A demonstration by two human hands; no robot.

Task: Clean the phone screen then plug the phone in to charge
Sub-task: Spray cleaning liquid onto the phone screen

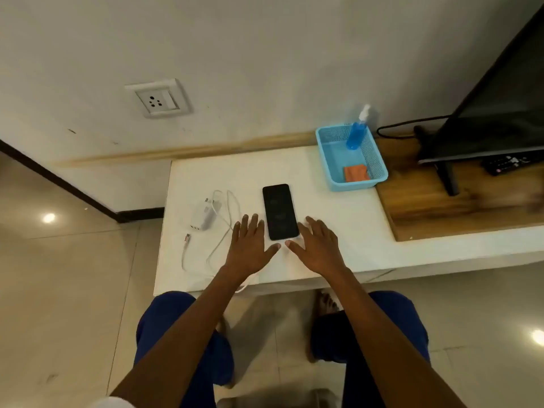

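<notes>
Both hands hover flat and spread, holding nothing: left hand [252, 245] and right hand [316, 247] flank the near end of the phone [280, 212], which lies screen-up on the white worktop [338, 231]. The risk: the phone sits near the front edge, and a careless swipe could push it off. The charger cable [226, 219] loops just beside the left hand, easy to snag. Spray bottle [356, 134] and orange cloth [356, 173] wait in the blue basket [323, 156].

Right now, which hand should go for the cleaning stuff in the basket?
Right. The blue basket with the spray bottle and orange cloth sits to the right of the phone, on the right hand's side. The left hand lies open by the cable and would have to cross over the phone.
</notes>
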